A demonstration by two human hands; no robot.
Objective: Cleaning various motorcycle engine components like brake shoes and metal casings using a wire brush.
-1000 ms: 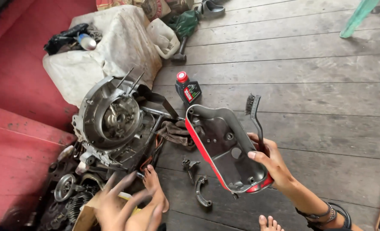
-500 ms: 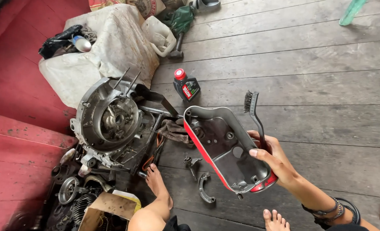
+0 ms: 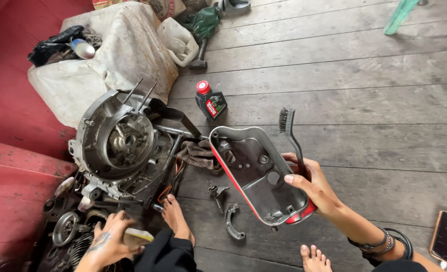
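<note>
We are on the floor of an informal home repair spot for small engines, not a fitted workshop. We sit barefoot on weathered grey wooden planks [image 3: 364,85], with a red-painted step [image 3: 17,166] at 9 o'clock. An opened engine casing [image 3: 115,141] lies at 10 o'clock among loose gears [image 3: 65,229], a greasy rag [image 3: 198,153] and small metal parts [image 3: 233,221]. A small oil bottle with a red cap [image 3: 211,100] stands at 12 o'clock, a hammer [image 3: 201,53] beyond it, and stained white sacks [image 3: 118,55] at 11 o'clock. A wire brush [image 3: 289,133] completes the kit.
</note>
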